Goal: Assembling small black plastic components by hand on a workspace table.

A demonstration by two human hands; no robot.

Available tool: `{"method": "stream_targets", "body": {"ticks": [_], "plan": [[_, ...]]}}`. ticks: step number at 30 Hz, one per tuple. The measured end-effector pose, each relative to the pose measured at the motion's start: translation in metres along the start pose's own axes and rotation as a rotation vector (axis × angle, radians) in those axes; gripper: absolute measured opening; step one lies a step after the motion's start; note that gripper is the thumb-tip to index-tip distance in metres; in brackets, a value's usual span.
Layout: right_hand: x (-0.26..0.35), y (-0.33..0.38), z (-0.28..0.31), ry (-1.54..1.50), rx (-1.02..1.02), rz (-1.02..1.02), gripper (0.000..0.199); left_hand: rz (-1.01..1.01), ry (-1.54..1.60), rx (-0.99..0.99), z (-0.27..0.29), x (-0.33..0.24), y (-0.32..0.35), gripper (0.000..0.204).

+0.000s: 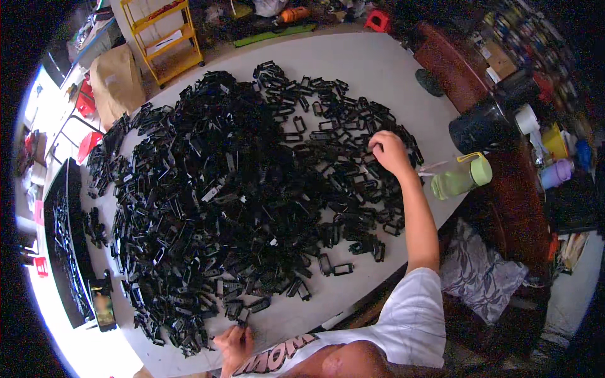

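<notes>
Big heap of small black plastic frames (pixel 239 189) covers middle of grey worktop (pixel 378 69).

Right hand (pixel 389 151) at 3 o'clock edge of heap, fingers curled down onto pieces; cannot tell if it grips one.

Left hand (pixel 234 343) at 6 o'clock, near body, fingers pinched on one black frame piece (pixel 242 318) at heap's edge.

Green bottle (pixel 461 177) lies just right of right hand. Black tub (pixel 482 126) at 2 o'clock. Phone (pixel 104 309) at 8 o'clock. Yellow shelf (pixel 167 38) at 11 o'clock, off worktop.
</notes>
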State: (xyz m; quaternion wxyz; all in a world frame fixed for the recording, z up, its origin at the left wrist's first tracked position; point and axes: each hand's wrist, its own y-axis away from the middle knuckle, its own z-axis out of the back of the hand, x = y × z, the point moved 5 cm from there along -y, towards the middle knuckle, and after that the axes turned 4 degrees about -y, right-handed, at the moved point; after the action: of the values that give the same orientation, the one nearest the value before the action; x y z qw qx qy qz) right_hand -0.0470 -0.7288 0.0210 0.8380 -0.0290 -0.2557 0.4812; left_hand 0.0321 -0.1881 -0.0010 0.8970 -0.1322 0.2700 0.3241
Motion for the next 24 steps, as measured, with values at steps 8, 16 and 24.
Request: {"method": "stream_targets", "body": {"ticks": [8, 16, 24], "plan": [[-0.035, -0.013, 0.016, 0.038, -0.225, -0.181, 0.014, -0.020, -0.099, -0.018, -0.005, 0.007, 0.009, 0.023], [-0.046, -0.045, -0.011, 0.131, -0.100, -0.312, 0.020, 0.011, -0.030, -0.061, -0.008, 0.012, 0.011, 0.024], [-0.063, -0.050, -0.008, -0.013, -0.221, -0.284, 0.015, 0.057, -0.008, 0.040, -0.004, 0.007, 0.006, 0.025]]}}
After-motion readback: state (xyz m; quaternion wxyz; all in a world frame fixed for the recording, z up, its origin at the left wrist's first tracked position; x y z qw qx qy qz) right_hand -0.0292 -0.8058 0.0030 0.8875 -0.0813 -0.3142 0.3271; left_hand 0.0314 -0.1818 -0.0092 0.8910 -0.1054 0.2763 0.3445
